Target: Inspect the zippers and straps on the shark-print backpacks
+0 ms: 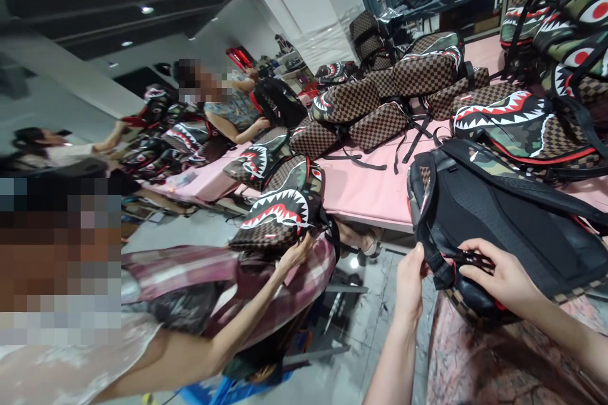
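A black-backed backpack (508, 215) with a brown checkered edge lies tilted at the right, across my lap and the table edge. My left hand (412, 275) is closed on a black strap (434, 259) at the bag's lower left corner. Just to its right, my right hand (494, 272) is closed round small dark snips (475, 258), held over the strap end and a bit of red trim. The tips of the snips are hard to make out against the black fabric.
Checkered shark-mouth backpacks (418, 73) are piled along the pink table (375, 193). At my left a seated person (190, 354) handles another backpack (280, 209) on their lap. Further people work beyond. A blue stool (228, 389) stands low at the left.
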Tool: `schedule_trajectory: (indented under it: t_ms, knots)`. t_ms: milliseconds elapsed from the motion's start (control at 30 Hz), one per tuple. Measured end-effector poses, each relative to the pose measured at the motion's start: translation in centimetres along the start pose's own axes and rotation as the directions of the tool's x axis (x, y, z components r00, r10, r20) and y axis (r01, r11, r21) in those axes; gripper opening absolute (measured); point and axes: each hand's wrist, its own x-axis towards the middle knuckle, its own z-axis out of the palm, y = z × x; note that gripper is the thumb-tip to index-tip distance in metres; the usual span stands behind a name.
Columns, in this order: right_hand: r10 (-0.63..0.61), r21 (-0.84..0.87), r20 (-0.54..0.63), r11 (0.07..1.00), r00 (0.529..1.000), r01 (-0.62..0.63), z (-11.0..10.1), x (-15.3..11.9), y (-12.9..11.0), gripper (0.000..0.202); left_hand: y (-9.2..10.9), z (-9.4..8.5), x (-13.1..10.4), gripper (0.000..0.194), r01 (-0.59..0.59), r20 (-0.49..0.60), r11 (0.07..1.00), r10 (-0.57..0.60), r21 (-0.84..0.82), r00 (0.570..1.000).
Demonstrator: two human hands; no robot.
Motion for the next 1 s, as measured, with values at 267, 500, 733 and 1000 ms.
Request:
schedule_trajectory:
  t_ms: [267, 500, 733, 1000]
  knots:
    - [-0.128, 0.072, -0.044, 0.989, 0.991, 0.131, 2.1, 1.2, -0.8, 0.011, -0.3, 0.7, -0.6, 0.040, -0.092, 0.038, 0.989, 0.088, 0.116, 0.995]
    - [0.081, 0.319, -0.133, 0.947, 0.988, -0.035, 1.3, 0.9, -0.4, 0.039, -0.2, 0.5, -0.8, 0.039, -0.078, 0.111, 0.993, 0.068, 0.085, 0.991]
    - [0.122, 0.113, 0.045, 0.986, 0.991, -0.127, 1.0, 0.2, 1.4, 0.032, 0.1, 0.7, -1.4, 0.039, -0.096, 0.029, 0.995, 0.095, 0.041, 0.995]
    - [0.106, 0.202, -0.042, 0.975, 0.993, -0.096, 0.7, 1.8, 0.7, 0.033, -0.7, 0.8, -1.4, 0.036, -0.042, 0.150, 0.977, 0.010, 0.208, 0.989]
